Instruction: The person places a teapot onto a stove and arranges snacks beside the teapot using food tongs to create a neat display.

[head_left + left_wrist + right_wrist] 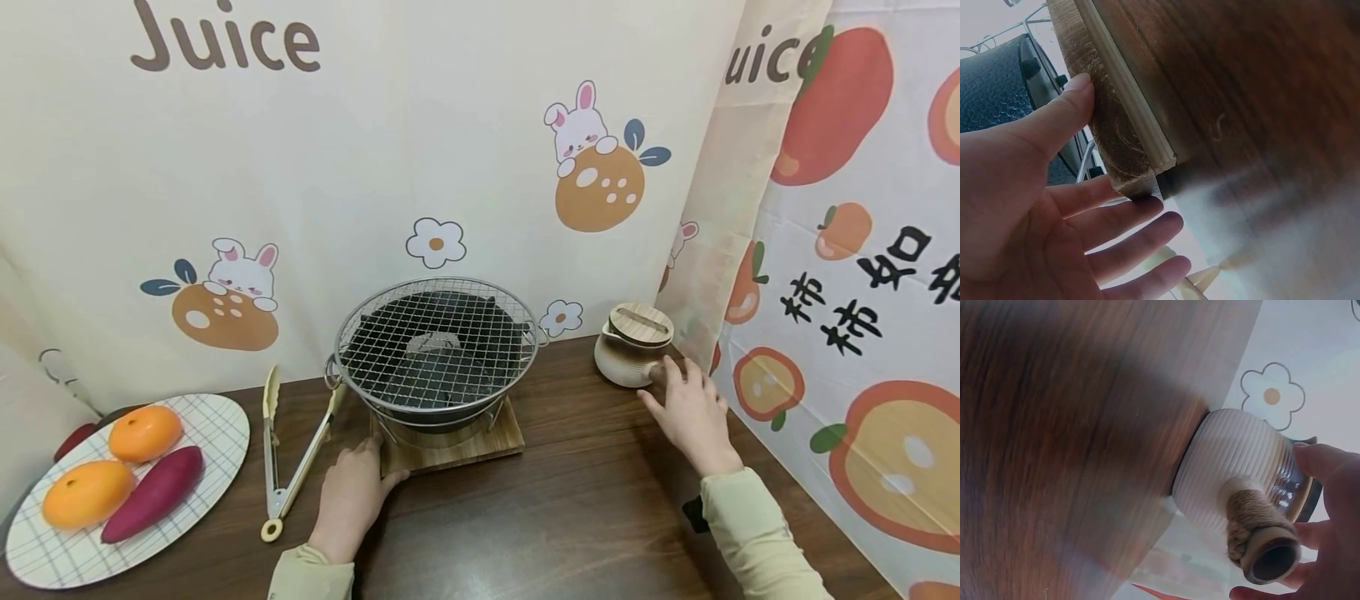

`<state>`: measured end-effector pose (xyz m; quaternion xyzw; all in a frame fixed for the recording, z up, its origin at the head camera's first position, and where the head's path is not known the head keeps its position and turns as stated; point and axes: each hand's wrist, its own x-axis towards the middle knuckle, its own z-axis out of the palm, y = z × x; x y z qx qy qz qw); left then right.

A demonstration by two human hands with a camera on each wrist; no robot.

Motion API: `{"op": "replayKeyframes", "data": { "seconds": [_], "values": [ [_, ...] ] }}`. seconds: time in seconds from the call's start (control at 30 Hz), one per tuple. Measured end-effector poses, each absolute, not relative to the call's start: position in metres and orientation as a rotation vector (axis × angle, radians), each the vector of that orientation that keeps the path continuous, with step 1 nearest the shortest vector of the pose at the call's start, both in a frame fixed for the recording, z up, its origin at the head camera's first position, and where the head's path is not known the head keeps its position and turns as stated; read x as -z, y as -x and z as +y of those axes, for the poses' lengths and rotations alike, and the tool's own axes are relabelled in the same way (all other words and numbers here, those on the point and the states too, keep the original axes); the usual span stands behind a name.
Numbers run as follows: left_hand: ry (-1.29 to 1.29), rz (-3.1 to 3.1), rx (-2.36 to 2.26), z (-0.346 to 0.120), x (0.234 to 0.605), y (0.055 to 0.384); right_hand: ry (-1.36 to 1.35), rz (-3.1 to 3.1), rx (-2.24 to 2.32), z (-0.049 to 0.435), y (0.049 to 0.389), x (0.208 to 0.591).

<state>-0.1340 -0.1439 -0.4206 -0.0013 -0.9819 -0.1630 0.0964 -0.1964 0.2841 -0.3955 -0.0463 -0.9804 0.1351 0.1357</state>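
Note:
A small charcoal grill with a round wire mesh [438, 350] stands on a wooden board [450, 450]. My left hand [352, 492] is at the board's front left corner. In the left wrist view, the thumb [1072, 103] touches the board's edge while the other fingers extend past the corner. At the right stands a ribbed ceramic pot [624, 360] with a wooden lid [641, 323]. My right hand [690, 417] reaches to its side handle. In the right wrist view, the twine-wrapped handle [1254, 519] points outward, with the thumb near the rim and other fingers partly hidden behind the handle.
Yellow-tipped tongs [276, 500] lie spread left of the grill, one arm passing near its ring handle. Farther left, a checked oval plate [217, 425] holds two oranges [88, 493] and a purple sweet potato [153, 493]. Printed cloth [465, 125] hangs behind the table.

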Motion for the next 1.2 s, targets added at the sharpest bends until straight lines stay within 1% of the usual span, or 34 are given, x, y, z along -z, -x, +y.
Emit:
{"op": "replayKeyframes", "data": {
  "seconds": [0.37, 0.63, 1.2],
  "values": [
    [0.013, -2.904, 0.464, -0.144, 0.421, 0.134, 0.117, -2.852, -0.412, 0.293, 0.204, 0.401],
    [0.005, -2.907, 0.477, -0.143, 0.421, 0.133, 0.011, -2.798, -0.381, 0.297, 0.207, 0.401],
    [0.029, -2.882, 0.459, -0.142, 0.422, 0.133, 0.082, -2.783, -0.419, 0.306, 0.215, 0.402]
  ]
}}
